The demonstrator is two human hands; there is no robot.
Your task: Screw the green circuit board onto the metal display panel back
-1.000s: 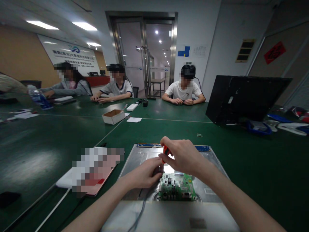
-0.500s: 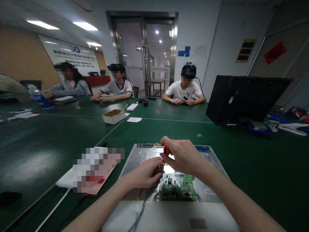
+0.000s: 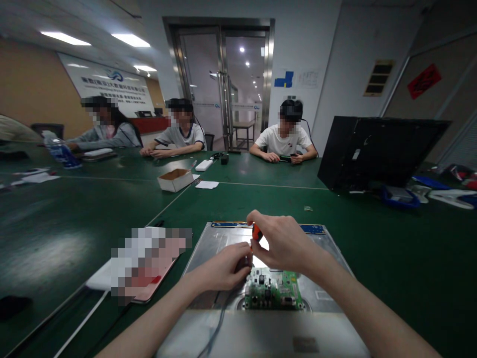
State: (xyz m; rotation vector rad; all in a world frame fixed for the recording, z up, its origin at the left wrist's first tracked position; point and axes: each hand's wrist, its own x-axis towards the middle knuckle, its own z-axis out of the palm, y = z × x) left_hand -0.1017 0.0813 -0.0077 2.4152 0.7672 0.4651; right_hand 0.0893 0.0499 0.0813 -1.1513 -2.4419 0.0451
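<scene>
My right hand grips the red-and-black handle of a screwdriver, which stands roughly upright over the metal back of a display panel. Close beside the screwdriver's lower end, my left hand has its fingers curled together; what they hold is hidden. Just below both hands sits a green circuit board, fixed on the panel. A thin grey cable runs from near the board's left side toward me. The screwdriver's tip is out of sight behind my fingers.
Left of the panel lie a pink phone-like item and a white one, partly blurred out, with cables. A small open box and paper lie farther off. A black monitor stands at right. Three people sit across the table.
The screwdriver handle has turned slightly in my right hand, its red and black faces shifting. My left hand stays put. Across the table, one person's dark handheld object has tilted.
</scene>
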